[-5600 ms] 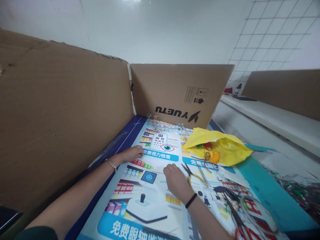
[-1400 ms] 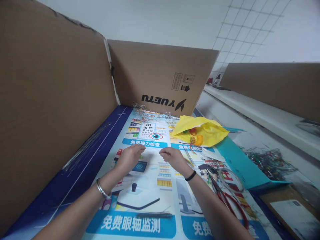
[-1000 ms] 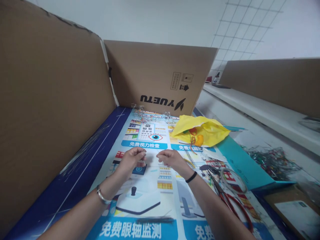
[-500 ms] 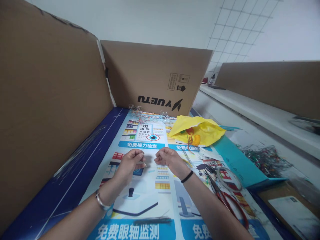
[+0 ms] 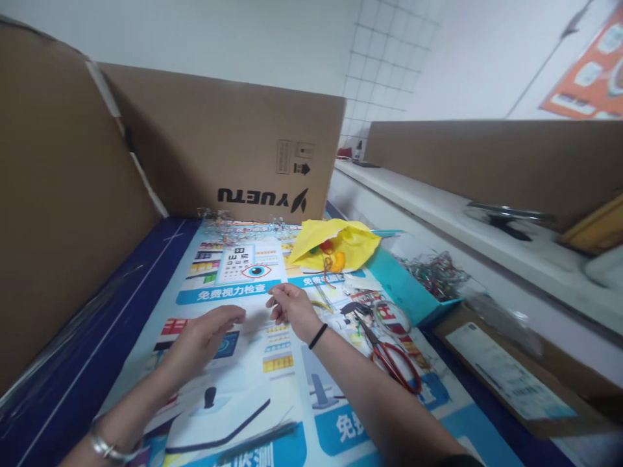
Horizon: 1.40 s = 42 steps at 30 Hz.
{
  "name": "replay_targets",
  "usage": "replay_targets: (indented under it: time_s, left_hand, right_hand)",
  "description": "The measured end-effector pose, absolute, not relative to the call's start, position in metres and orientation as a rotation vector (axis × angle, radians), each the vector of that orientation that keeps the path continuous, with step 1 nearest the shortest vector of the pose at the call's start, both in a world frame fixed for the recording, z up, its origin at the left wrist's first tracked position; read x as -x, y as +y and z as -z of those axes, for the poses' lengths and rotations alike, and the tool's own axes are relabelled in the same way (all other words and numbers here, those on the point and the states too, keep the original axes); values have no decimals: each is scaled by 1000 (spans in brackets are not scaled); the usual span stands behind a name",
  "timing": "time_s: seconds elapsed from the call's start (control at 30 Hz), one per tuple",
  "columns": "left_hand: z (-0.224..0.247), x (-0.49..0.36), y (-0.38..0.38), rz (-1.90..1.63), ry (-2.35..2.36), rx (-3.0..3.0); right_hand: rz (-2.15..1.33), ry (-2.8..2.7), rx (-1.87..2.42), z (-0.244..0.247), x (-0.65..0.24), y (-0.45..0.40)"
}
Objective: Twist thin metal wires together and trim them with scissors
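1 loose bundle of thin dark wires (image 5: 261, 441) lies flat, near side, left of center, right tips splayed.

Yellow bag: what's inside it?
At the open mouth of the yellow bag show an orange bundle and something red. Anything deeper is covered by the bag itself and can't be seen.
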State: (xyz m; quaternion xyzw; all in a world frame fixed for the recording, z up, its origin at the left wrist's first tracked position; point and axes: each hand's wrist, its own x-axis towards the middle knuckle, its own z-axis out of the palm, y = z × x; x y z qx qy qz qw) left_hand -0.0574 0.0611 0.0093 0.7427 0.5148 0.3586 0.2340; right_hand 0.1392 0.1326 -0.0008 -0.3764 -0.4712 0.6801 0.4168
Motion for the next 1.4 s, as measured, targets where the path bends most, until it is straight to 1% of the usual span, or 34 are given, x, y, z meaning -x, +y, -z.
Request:
replay_targets:
  time_s: [0.17,0.3,0.43,0.57,0.67,0.73,0.77,0.87,0.9,0.97,1.07,1.27,1.4]
  left_hand:
    - [-8,79,60,-512,1474,-2759]
    - [-16,81,58,-575,1363,-3116]
    - [-19,76,62,-698,1266,-3224]
    - [-21,61,62,-552,1082,-3304]
    - [-23,48,57,-510,1106,-3205]
    - [-23,45,55,-505,1177,-3143]
    - [-22,45,54,-514,1216,-3110]
    - [-13,48,56,-694,1335,-2962]
    - [-9,49,57,-803,1366,-2888]
    - [-4,49,60,-1024,1420,-2703]
    - [-2,46,61,-1215,1469,-2391]
    - [-12,39,60,-1342,1559,-1682]
    - [-16,37,63,-1470,1403,-1345]
  right_hand:
    - [-1728,-1187,911,2,-139,134]
    - [-1686,-1195,843,3,-138,134]
    - [-1651,-1151,781,2,-138,136]
    - [-1670,-1175,829,-6,-141,141]
    - [-1635,-1396,968,-21,-153,146]
    - [-1478,-1694,1138,-35,-166,149]
    - [-1336,-1872,1200,-43,-174,150]
    - [-580,-2355,1466,-63,-194,149]
    - [-401,-2473,1547,-67,-199,148]
    - [-210,-2666,1674,-68,-204,144]
    - [-102,-2778,1773,-60,-201,138]
    - [10,-2785,1728,-36,-181,133]
    - [124,-2737,1700,-27,-172,131]
